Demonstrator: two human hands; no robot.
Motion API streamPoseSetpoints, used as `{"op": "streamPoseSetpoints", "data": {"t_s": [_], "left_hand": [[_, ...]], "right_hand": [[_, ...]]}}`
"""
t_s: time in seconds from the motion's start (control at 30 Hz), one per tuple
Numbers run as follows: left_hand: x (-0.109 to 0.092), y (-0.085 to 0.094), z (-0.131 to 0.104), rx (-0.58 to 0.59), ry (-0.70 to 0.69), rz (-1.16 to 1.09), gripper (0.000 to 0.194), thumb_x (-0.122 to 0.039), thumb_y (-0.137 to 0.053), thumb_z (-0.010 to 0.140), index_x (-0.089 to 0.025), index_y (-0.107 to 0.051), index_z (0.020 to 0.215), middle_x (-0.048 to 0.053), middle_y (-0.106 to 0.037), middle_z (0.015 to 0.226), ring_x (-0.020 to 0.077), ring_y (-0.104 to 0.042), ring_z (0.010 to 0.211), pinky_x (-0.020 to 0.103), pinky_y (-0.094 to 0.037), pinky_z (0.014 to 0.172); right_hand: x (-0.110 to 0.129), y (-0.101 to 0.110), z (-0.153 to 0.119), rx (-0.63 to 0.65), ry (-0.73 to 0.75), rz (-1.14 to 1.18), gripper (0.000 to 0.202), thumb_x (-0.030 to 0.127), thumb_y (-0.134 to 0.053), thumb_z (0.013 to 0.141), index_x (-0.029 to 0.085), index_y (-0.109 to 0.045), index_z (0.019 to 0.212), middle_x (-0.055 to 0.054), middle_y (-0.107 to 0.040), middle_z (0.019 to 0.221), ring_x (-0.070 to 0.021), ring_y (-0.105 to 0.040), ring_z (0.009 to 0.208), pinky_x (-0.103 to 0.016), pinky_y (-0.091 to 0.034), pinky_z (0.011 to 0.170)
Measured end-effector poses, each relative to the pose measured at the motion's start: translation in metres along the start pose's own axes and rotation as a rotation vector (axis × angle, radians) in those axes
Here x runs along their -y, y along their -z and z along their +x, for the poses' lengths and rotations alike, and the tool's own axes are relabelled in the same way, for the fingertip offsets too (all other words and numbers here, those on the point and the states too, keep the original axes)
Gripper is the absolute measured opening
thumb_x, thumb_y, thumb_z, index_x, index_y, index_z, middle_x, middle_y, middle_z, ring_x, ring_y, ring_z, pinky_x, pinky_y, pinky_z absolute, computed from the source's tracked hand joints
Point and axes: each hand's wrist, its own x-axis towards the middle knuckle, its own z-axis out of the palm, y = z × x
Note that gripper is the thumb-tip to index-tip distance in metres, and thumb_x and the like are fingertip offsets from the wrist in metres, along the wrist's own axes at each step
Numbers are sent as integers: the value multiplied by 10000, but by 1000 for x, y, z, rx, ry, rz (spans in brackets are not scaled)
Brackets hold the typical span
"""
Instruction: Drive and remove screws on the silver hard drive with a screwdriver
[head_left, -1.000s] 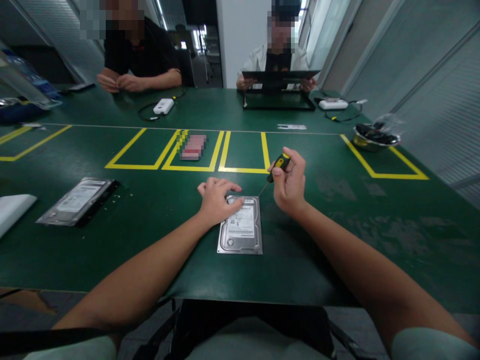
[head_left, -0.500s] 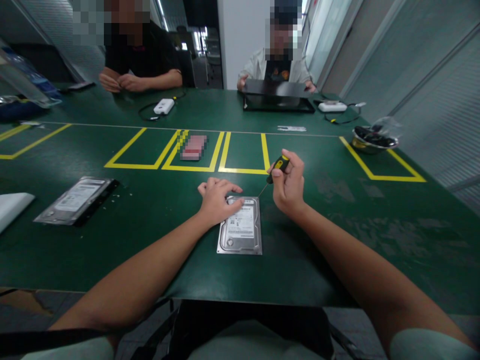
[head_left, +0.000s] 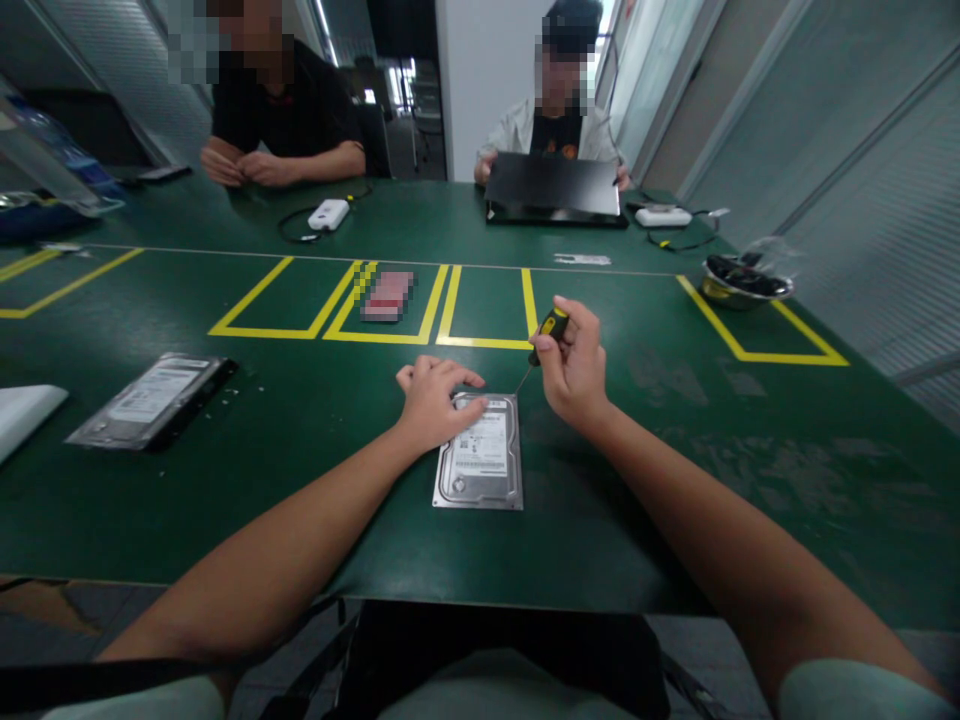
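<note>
Squarely on the tabletop lies the drive, label up, long axis running away from the wearer. The left hand is open, fingers spread and slightly bent, covering the drive's far left corner, thumb over its label. The right hand, right of the drive's far end, is closed around the screwdriver; its shaft slants down and left to the drive's far right corner, handle pointing up, away and right. Well left of the drive are a second drive, slanting away to the right, and, farther out, a white object. Beyond the drive lie yellow tape frames, a pixelated pink item within one to the left; beyond and far right sits a bowl of dark items. Farthest beyond, a person holds a dark panel.
</note>
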Motion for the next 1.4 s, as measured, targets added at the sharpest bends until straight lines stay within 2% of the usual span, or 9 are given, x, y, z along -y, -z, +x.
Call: {"op": "streamPoseSetpoints", "data": {"t_s": [0.1, 0.23, 0.33, 0.57, 0.8, 0.93, 1.07, 1.23, 1.4], "left_hand": [[0, 0, 0, 2, -3, -5, 202, -420, -705, 769, -297, -726, 928, 3, -727, 991, 272, -487, 1021, 452, -239, 871], [0, 0, 0, 6, -8, -7, 208, -424, -697, 775, -290, -726, 932, 11, -728, 987, 275, -484, 1016, 454, -246, 870], [0, 0, 1, 9, -9, -3, 209, -427, -696, 775, -287, -726, 928, 12, -725, 983, 277, -484, 1015, 453, -252, 870], [1, 0, 0, 7, 12, 11, 236, -459, -706, 769, -298, -723, 941, -2, -697, 1022, 267, -487, 1042, 437, -247, 876], [1, 0, 1, 20, 28, 5, 228, -455, -705, 769, -295, -725, 931, 6, -672, 1044, 271, -489, 1065, 445, -248, 893], [1, 0, 2, 29, 38, 11, 247, -460, -700, 768, -287, -727, 942, 24, -650, 1073, 275, -478, 1075, 444, -253, 903], [2, 0, 2, 26, 35, 6, 252, -463, -697, 771, -289, -725, 950, 26, -635, 1094, 276, -475, 1079, 444, -257, 906], [2, 0, 1, 27, 29, -1, 249, -457, -701, 770, -288, -721, 952, 24, -632, 1100, 278, -477, 1079, 453, -265, 914], [4, 0, 1, 26, 23, 3, 274, -469, -693, 776, -300, -710, 992, 22, -638, 1102, 278, -486, 1080, 453, -272, 901]], "right_hand": [[7, 4, 4, 0, 9, -37, 429, 425, -433, 977, 274, -359, 1371, -86, -617, 1218, -172, -645, 775, -364, -568, 731], [17, 11, 11, -18, 54, -105, 360, 460, -509, 936, 271, -488, 1242, -46, -639, 1065, -145, -553, 657, -346, -539, 675], [22, 14, 17, -50, 60, -126, 309, 472, -562, 914, 266, -562, 1145, -25, -624, 956, -147, -534, 671, -334, -522, 681], [28, 20, 30, -81, 154, -75, 192, 277, -631, 872, 213, -678, 1047, -7, -562, 840, -118, -494, 635, -310, -477, 673], [31, 28, 34, 9, 177, -53, 230, 204, -575, 864, 209, -691, 1063, -24, -593, 869, -122, -517, 652, -307, -467, 659], [35, 27, 34, 49, 178, -54, 198, 283, -618, 881, 206, -690, 1048, -34, -622, 912, -123, -519, 672, -301, -471, 665], [34, 25, 33, 35, 190, -63, 221, 337, -688, 857, 191, -707, 1022, -41, -628, 894, -134, -531, 710, -297, -472, 676], [33, 26, 34, 30, 208, -88, 216, 284, -638, 876, 215, -702, 1071, -26, -632, 876, -130, -530, 693, -301, -472, 673], [35, 28, 34, 25, 193, -78, 265, 188, -648, 816, 172, -652, 1080, -18, -671, 889, -122, -535, 661, -298, -467, 662]]}}
